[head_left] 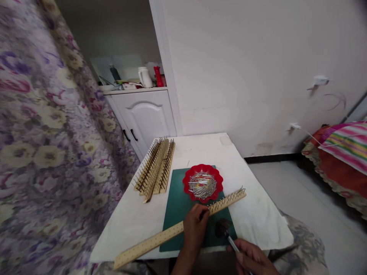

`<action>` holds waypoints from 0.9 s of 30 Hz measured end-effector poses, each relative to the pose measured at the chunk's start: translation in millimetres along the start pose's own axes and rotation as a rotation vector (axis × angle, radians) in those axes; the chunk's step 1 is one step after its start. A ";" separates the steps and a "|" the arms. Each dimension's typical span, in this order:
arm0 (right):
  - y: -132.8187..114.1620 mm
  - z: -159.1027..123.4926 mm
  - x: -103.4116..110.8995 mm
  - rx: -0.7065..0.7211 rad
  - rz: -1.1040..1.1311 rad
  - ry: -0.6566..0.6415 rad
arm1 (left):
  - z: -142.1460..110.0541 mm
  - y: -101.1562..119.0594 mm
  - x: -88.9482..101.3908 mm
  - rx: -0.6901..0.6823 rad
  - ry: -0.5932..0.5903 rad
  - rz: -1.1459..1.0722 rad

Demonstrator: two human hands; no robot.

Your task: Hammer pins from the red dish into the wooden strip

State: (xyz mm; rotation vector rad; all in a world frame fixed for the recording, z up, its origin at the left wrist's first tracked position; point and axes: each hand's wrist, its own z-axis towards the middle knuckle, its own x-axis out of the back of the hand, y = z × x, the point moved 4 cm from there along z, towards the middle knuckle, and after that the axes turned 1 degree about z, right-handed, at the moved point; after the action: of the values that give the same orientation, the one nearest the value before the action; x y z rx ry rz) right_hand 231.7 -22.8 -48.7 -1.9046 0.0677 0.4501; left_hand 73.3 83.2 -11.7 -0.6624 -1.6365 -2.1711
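Note:
My left hand [196, 221] is closed in a pinch at a long wooden strip [149, 244], on a nail mostly hidden by the fingertips. The strip lies aslant over a green mat [176, 191]. Upright nails [229, 198] stand along its right part, while small holes dot the left part. My right hand [249, 256] is wrapped round the metal handle of a hammer [231, 242]. Its dark, blurred head is above the mat, right of my left hand and apart from the strip. Just beyond the strip, a red scalloped bowl [186, 182] holds many loose nails [202, 187].
Several nail-studded wooden strips [156, 168] lie side by side at the table's left. Two loose nails [188, 163] lie on the white tablecloth [206, 149] behind the bowl. A floral curtain [57, 133] hangs left; a white cabinet [146, 118] and wall stand behind.

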 end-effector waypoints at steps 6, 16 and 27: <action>-23.8 -4.2 -8.6 0.057 -0.032 -0.022 | -0.6 -2.5 -2.7 0.004 -0.003 0.006; -56.3 16.2 -28.2 0.139 -0.068 -0.007 | -1.1 -2.6 -4.5 0.022 -0.010 -0.007; -64.8 14.6 -33.7 0.124 -0.113 0.020 | -1.9 -5.7 -6.2 -0.006 -0.012 0.021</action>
State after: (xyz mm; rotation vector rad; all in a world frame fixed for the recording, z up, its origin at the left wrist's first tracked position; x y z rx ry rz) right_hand 213.3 9.3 16.0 -1.7813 0.0011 0.3434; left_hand 75.2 82.9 -20.1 -0.6926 -1.6221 -2.1625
